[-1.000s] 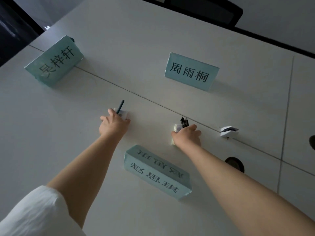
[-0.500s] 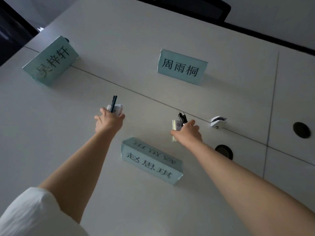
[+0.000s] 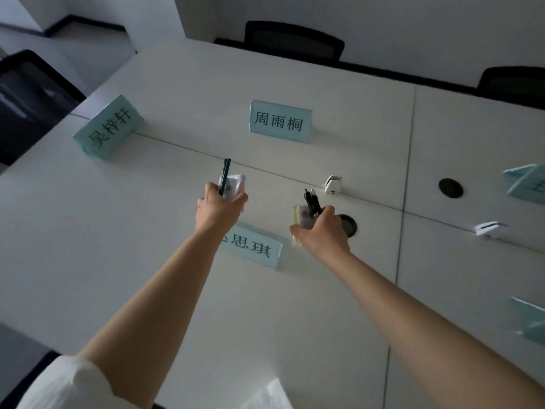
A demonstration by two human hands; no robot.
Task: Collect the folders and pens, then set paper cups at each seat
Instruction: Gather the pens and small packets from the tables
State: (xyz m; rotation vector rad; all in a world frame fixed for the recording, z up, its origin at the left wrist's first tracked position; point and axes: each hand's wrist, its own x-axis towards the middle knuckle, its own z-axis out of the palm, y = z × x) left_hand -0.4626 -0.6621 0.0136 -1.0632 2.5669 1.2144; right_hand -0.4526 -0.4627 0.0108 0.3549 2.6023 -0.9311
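Observation:
My left hand point(image 3: 219, 209) grips a dark pen point(image 3: 225, 175) together with a small pale folder point(image 3: 233, 187), both raised above the white table point(image 3: 132, 261). My right hand point(image 3: 323, 231) holds two or three black pens point(image 3: 312, 202) and a small folder with a yellow-green edge point(image 3: 299, 224). Both arms reach out over the table's middle. The teal name card point(image 3: 255, 249) nearest me sits between my wrists, its left part hidden by my left arm. No paper cups are in view.
Two more teal name cards stand at the far left point(image 3: 107, 128) and far middle point(image 3: 280, 121), with others at the right edge point(image 3: 528, 184). Round cable holes point(image 3: 450, 188) and white clips point(image 3: 333, 184) lie along the table seam. Black chairs point(image 3: 293, 42) line the far side.
Both hands have lifted their pens and folders up off the table. The view has tilted up and pulled back, so the chairs and the right-hand name cards now show.

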